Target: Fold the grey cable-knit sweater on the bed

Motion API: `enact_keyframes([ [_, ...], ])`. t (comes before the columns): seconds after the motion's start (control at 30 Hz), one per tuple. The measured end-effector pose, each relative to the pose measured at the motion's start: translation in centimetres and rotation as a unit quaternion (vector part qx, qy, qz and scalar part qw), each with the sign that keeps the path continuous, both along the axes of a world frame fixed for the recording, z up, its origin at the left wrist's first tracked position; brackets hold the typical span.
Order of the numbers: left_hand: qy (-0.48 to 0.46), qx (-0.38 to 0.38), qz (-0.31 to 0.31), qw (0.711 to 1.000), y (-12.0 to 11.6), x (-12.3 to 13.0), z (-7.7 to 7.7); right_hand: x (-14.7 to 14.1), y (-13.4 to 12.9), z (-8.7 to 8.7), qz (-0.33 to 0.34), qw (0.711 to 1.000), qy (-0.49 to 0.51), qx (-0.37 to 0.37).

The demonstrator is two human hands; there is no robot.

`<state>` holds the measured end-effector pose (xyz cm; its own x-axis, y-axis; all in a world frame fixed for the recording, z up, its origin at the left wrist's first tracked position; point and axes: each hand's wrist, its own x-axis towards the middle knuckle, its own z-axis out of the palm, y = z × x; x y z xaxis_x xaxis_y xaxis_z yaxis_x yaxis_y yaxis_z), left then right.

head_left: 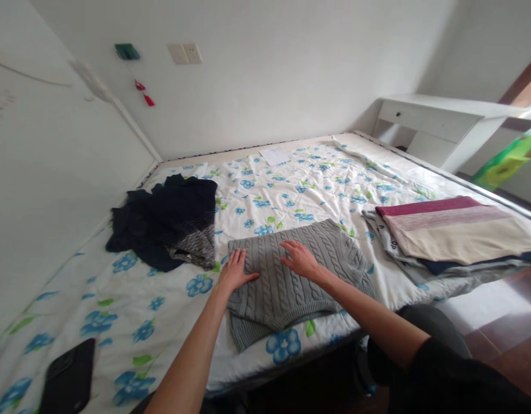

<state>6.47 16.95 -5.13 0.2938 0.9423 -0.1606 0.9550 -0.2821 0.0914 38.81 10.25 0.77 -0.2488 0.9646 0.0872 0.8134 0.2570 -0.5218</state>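
Observation:
A grey cable-knit sweater (282, 290) lies flat and partly folded on a white quilt with blue flowers (179, 322), near the bed's edge. My left hand (235, 272) rests palm down on the sweater's left part, fingers spread. My right hand (300, 260) presses flat on its upper middle, and neither hand grips the knit. To the left of the sweater lies a crumpled dark navy garment (161, 221) with a grey patterned part. A folded stack of clothes (446, 236) sits to the right.
A black phone-like object (69, 376) lies at the near left of the bed. A sheet of paper (274, 155) lies at the far end. Walls bound the bed's left and far sides. A white desk (438, 121) stands beyond the right side.

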Motion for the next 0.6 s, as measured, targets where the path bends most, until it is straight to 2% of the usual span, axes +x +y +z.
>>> enact_keyframes([
  [0.1, 0.001, -0.007, 0.005, 1.0, -0.3, 0.3, 0.2, -4.8, 3.6, -0.5, -0.002, 1.0, -0.025, -0.006],
  [0.17, -0.001, -0.008, 0.01, 1.0, -0.3, 0.3, 0.2, -7.3, 5.1, -1.2, 0.028, 0.998, -0.053, -0.017],
  [0.23, -0.003, -0.011, 0.012, 1.0, -0.3, 0.2, 0.1, -8.6, 6.0, -2.2, 0.074, 0.994, -0.081, -0.028],
  [0.3, -0.005, -0.013, 0.013, 1.0, -0.1, 0.1, -0.1, -8.6, 6.5, -3.3, 0.11, 0.989, -0.095, -0.034],
  [0.37, -0.009, -0.014, 0.015, 1.0, -0.1, 0.0, -0.3, -7.1, 6.8, -4.1, 0.127, 0.987, -0.094, -0.035],
  [0.43, -0.017, -0.013, 0.016, 1.0, 0.0, 0.0, -0.5, -4.3, 7.2, -4.6, 0.137, 0.986, -0.089, -0.04],
  [0.6, -0.034, -0.018, 0.019, 0.999, -0.1, -0.1, -0.6, 5.6, 8.0, -5.1, 0.102, 0.982, -0.119, -0.107],
])
